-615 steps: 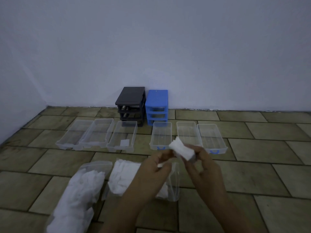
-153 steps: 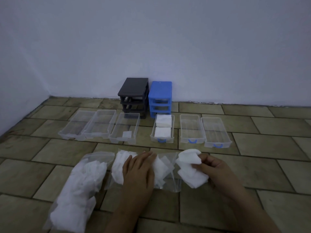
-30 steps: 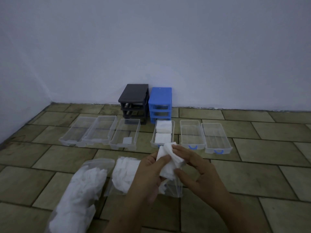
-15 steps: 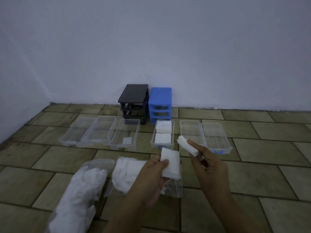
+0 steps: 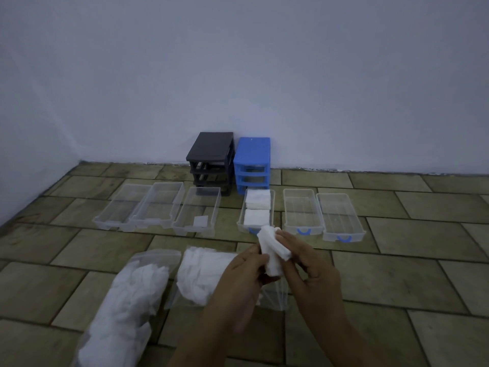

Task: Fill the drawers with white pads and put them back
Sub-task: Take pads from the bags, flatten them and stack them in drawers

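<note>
Head view: white pads held in both our hands

Our left hand (image 5: 244, 271) and right hand (image 5: 308, 263) pinch white pads (image 5: 272, 250) together above an open plastic bag (image 5: 203, 276). Just beyond, a clear drawer (image 5: 258, 211) on the tiled floor (image 5: 397, 274) already holds pads; two neighbours sit beside it.

2 bare forearms enter from bottom edge, each ending in a bare hand: left hand (image 5: 242, 280), right hand (image 5: 308, 271). No sleeves visible up to frame edge. No gloves, no rings, no watch or wristband seen on either wrist. Nails short, unpainted as far as the dim light shows. Rest of the body out of frame.
</note>
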